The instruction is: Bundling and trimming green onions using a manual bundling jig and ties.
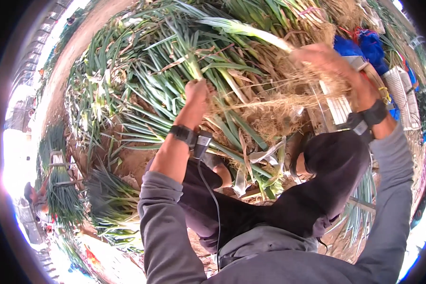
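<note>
Left hand point(198, 96): closed in a fist round the lower end of a leafy stalk point(192, 65); knuckles up, fingers partly tucked out of sight
Leafy stalk: pokes out above that fist, green tops fanning up and away from the person; base hidden in the grip
Right hand point(324, 60): off to the right and a bit farther up, wrapped round the root end of a long pale stalk point(265, 36); can't make out every finger
Long pale stalk: runs from the right hand up and leftward, white shank nearest the hand, green leaves at the far end; over the heap
Strands in the middle: thin straw-coloured fibres point(260, 102) stretch across from one hand to the other, pretty much taut; a shaggy tangle of roots point(333, 84) hangs just below the right hand
Heap: big messy pile of green stalks point(146, 71) under and beyond both hands, dry brown leaves mixed in
Wrists: black band point(183, 136) on the left one, dark strap point(375, 112) on the right; cable point(213, 199) trails down from by the left wrist
Knees: dark trousers point(336, 163), bent and apart, just below the hands
Edges: upright green bundle point(64, 191) far left; bright blue material point(371, 47) beyond the right hand
</note>
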`<control>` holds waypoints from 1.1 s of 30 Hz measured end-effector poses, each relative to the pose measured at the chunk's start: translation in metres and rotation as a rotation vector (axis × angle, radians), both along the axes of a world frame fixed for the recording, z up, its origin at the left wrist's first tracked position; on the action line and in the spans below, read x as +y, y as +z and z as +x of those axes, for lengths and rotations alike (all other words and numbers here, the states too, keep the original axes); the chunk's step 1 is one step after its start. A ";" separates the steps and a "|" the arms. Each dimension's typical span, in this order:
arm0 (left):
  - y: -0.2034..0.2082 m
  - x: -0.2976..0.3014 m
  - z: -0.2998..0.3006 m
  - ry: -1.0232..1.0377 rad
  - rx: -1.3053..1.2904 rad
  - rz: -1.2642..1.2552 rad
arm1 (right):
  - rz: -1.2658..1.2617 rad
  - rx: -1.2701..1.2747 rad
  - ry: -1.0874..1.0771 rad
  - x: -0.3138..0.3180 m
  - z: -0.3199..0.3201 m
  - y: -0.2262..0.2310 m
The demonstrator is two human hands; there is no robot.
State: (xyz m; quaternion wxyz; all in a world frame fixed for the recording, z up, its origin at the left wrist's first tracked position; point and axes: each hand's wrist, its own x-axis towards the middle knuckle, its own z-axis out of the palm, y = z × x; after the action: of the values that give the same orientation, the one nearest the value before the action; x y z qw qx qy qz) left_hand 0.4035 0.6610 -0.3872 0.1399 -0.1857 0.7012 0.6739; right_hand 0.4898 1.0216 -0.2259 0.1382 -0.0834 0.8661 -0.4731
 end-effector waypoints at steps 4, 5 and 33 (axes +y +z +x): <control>-0.001 0.013 0.006 -0.086 0.032 0.027 | 0.081 -0.025 -0.179 -0.005 0.075 0.090; -0.004 0.016 0.006 -0.067 0.039 0.063 | 0.104 0.013 -0.245 -0.012 0.095 0.110; 0.123 -0.049 0.033 0.048 0.632 0.859 | 0.254 0.787 -0.021 -0.187 0.121 -0.120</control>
State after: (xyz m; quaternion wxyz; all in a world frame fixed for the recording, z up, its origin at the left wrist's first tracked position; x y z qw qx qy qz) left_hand 0.4364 0.6125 -0.2646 -0.0300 0.0843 0.3659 0.9263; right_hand 0.6108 0.8344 -0.3460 -0.1990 -0.2315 0.9052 -0.2957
